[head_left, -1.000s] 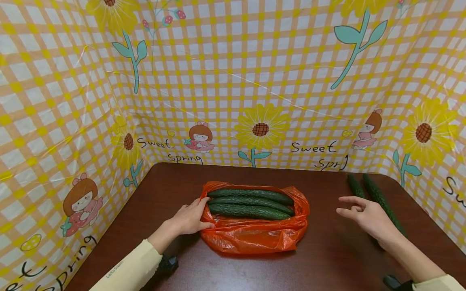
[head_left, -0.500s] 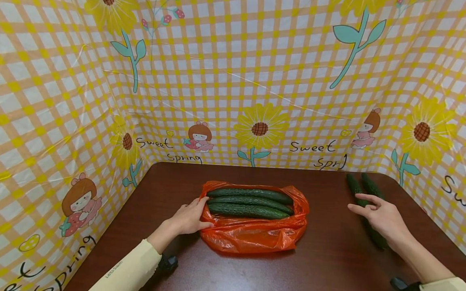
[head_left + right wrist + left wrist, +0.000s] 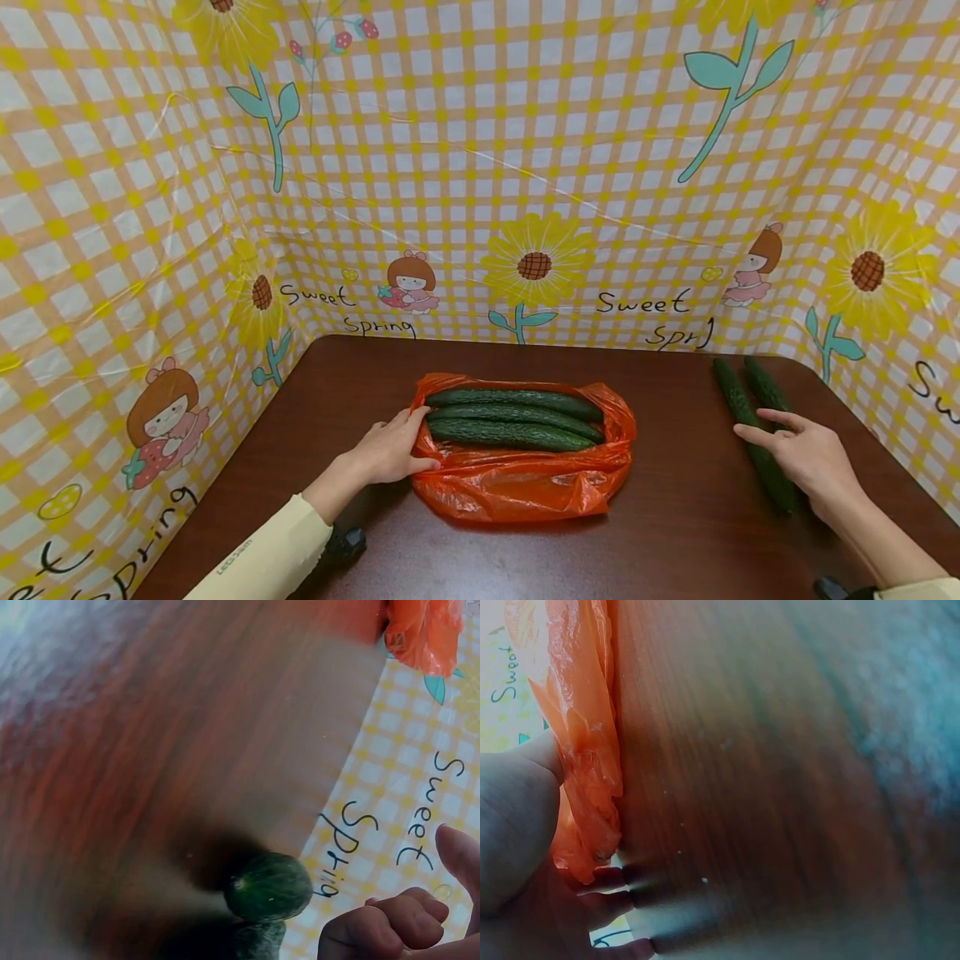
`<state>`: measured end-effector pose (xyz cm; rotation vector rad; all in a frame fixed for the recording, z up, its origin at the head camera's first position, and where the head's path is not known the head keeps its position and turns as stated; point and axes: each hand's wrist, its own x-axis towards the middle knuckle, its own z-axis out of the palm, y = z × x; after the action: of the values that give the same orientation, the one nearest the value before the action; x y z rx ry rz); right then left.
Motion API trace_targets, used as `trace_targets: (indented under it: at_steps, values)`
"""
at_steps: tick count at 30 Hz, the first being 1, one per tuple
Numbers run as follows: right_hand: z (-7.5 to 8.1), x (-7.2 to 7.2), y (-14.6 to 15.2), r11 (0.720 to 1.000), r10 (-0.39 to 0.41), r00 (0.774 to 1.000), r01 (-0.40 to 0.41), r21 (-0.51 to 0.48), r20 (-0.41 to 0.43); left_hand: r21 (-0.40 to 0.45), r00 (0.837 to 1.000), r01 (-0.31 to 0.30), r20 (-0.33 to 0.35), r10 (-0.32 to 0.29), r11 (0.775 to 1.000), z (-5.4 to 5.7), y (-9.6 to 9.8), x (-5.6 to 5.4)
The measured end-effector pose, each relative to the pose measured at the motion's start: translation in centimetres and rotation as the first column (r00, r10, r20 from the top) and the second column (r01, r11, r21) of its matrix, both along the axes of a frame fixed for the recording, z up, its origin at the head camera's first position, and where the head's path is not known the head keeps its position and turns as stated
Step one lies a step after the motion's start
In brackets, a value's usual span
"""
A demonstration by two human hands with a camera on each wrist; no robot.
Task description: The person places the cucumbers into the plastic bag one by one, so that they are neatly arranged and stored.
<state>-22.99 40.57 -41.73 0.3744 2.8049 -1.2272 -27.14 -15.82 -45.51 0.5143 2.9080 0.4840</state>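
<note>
An orange-red plastic bag lies on the table, its mouth open around three dark green cucumbers lying side by side. At the bag's left end, my left hand holds the rim, thumb toward the near side. In the left wrist view the bag's edge hangs between thumb and fingers. My right hand hovers over two more cucumbers at the right, with index finger and thumb extended and the others curled; nothing is in it. The left of that pair shows nearly whole; the other is partly hidden by the hand.
The brown wooden table is bounded at the back and sides by a checked cloth printed with sunflowers. Bare tabletop lies between the bag and the right-hand cucumbers.
My right hand has moved right and slightly toward me, from beside the loose cucumbers to over them, uncovering more of the left one. My left hand and the bag stay put.
</note>
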Motion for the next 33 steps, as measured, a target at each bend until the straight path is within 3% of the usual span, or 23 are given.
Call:
trace_targets:
  at_steps: [13,33]
  values:
    - [-1.1,-0.2,0.9,0.998,-0.047,0.995,0.05,-0.04,0.082,0.002,1.0,0.004,-0.002,-0.004,1.0,0.0,0.0,0.0]
    - [-1.2,-0.4,1.0,0.999,0.041,0.993,-0.038,-0.032,0.107,0.003,1.0,0.003,-0.008,-0.003,1.0,-0.2,-0.1,0.0]
